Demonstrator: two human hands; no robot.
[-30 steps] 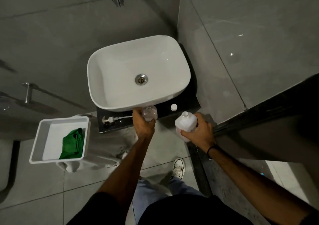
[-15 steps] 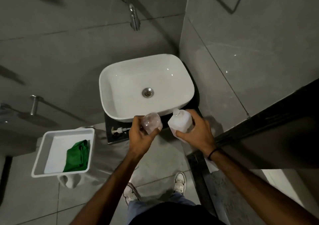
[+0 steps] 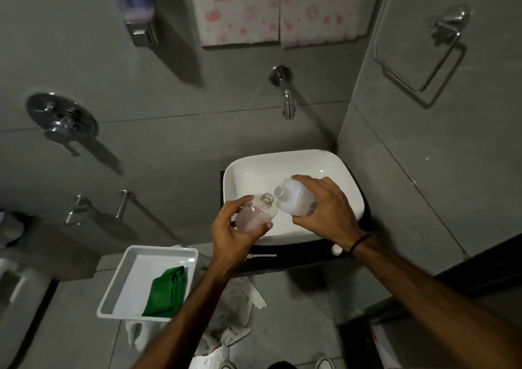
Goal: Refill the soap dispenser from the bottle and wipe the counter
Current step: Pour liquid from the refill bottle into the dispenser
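Two containers meet over the white basin [image 3: 333, 170], the landmark for everything else. Well to the left of the basin and lower, a white tray [image 3: 118, 286] holds a folded green cloth [image 3: 165, 291] in its near right corner. Nearer the basin, the left hand [image 3: 234, 233] wraps its grip around the soap dispenser [image 3: 255, 213], a small clear bottle with a faint pinkish content and a threaded, uncapped neck; fingers curl around its lower body and the thumb lies along the side, so the grip is closed on it, holding it tilted over the basin's front left part. Just below the basin's front rim, on the dark surface [image 3: 305, 259], lies the pump head [image 3: 262, 256] with its thin white tube, apart from the dispenser. To the right, the refill bottle [image 3: 295, 200], translucent white with a short open neck, is tipped on its side with its mouth touching or just beside the dispenser's neck; whether liquid is flowing cannot be told. The right hand [image 3: 327, 213] closes its grip over this bottle from above, fingers spread across its body. A small white cap [image 3: 336, 250] sits on the surface at the basin's front right corner, beside the right wrist.
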